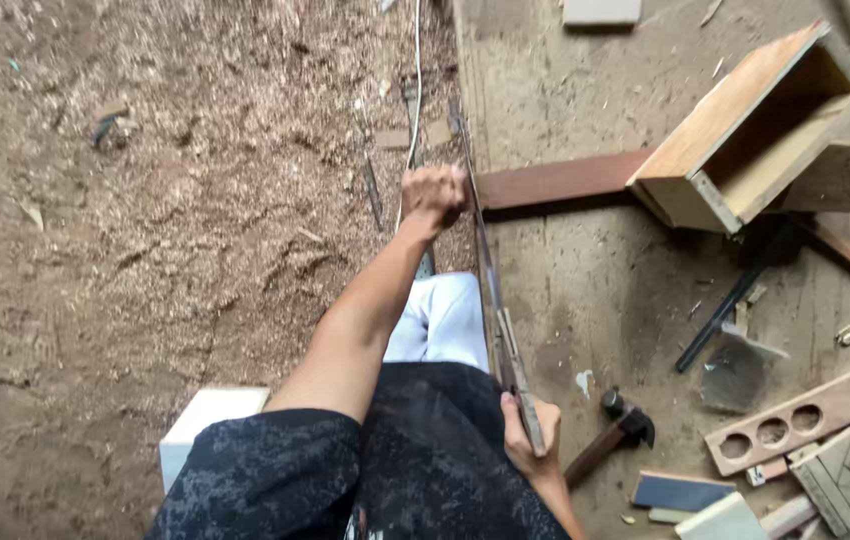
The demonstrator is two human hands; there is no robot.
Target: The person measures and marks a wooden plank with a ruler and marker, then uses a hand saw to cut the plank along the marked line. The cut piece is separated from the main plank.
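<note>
Hands are gripping a long thin wooden strip (490,290): left hand (433,192) is squeezing its far end, right hand (528,432) its near end beside the hammer (613,432), keeping it steady.

hammer (617,432) on floor | open wooden box (745,135) | board with three holes (805,412) | sawdust (145,230) left

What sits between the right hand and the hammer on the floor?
Nothing visible. The right hand grips the near end of the long thin strip; the hammer lies just to its right on bare floor, handle end nearest the hand, with only dust between.
</note>
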